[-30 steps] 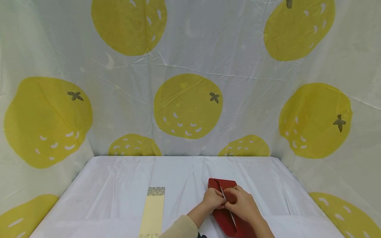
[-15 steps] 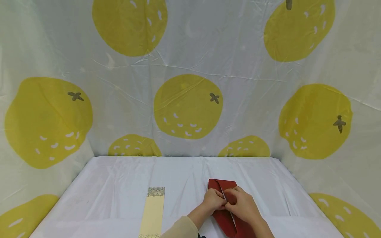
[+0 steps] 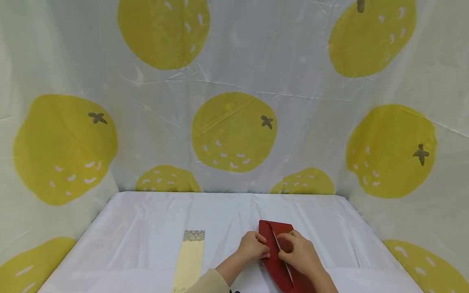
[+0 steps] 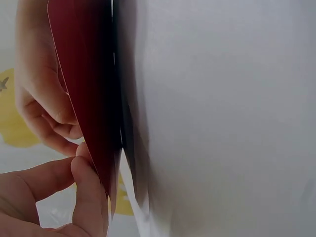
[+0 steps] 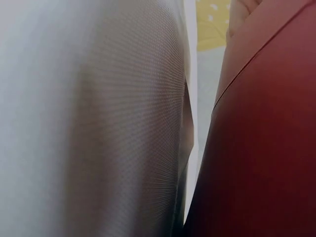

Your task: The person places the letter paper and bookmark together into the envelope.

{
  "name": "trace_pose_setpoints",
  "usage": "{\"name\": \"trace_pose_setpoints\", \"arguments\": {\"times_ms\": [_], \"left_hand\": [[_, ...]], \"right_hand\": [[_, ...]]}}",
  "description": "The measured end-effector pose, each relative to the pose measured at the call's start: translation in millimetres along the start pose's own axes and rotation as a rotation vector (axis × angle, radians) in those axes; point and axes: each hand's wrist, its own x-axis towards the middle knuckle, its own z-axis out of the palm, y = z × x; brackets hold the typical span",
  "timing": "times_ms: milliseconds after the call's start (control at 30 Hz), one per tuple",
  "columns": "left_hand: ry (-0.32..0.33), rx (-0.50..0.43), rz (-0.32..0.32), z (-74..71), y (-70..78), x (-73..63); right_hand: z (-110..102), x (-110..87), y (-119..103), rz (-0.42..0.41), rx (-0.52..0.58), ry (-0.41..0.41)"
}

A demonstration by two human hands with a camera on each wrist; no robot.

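Observation:
A red envelope (image 3: pixel 272 265) lies towards the front right in the head view, with a long slit showing a pale strip along its middle. My left hand (image 3: pixel 252 246) is at its left edge, fingers bent over the border. In the left wrist view, the thumb and a finger of the left hand (image 4: pixel 54 192) come together beside the red edge of the envelope (image 4: pixel 86 84). On the slit's right side, my right hand (image 3: pixel 302 252) grips the envelope with curled fingers. The right wrist view shows a red face of the envelope (image 5: pixel 261 148) close up; its inside is hidden.
Left of the hands lies a cream paper strip (image 3: pixel 190 260) with patterned ends on the white cloth-covered table (image 3: pixel 146 232). A white curtain with yellow fruit prints (image 3: pixel 234 132) encloses the back and sides.
My left hand has moved left from the slit to the envelope's left edge. The right hand stays at the slit. The head view has shifted slightly.

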Motion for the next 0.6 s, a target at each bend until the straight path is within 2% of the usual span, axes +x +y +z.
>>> {"name": "trace_pose_setpoints", "arguments": {"times_ms": [133,367,600], "left_hand": [[-0.002,-0.016,0.006,-16.2,1.1,-6.8],[0.009,0.025,0.020,-42.8,6.0,-18.8],[0.023,0.032,0.009,-75.0,0.8,-35.5]], "right_hand": [[0,1.2,0,0.000,-0.012,-0.006],[-2,2.4,2,-0.004,-0.021,-0.002],[-2,1.9,1,0.010,-0.017,-0.021]]}}
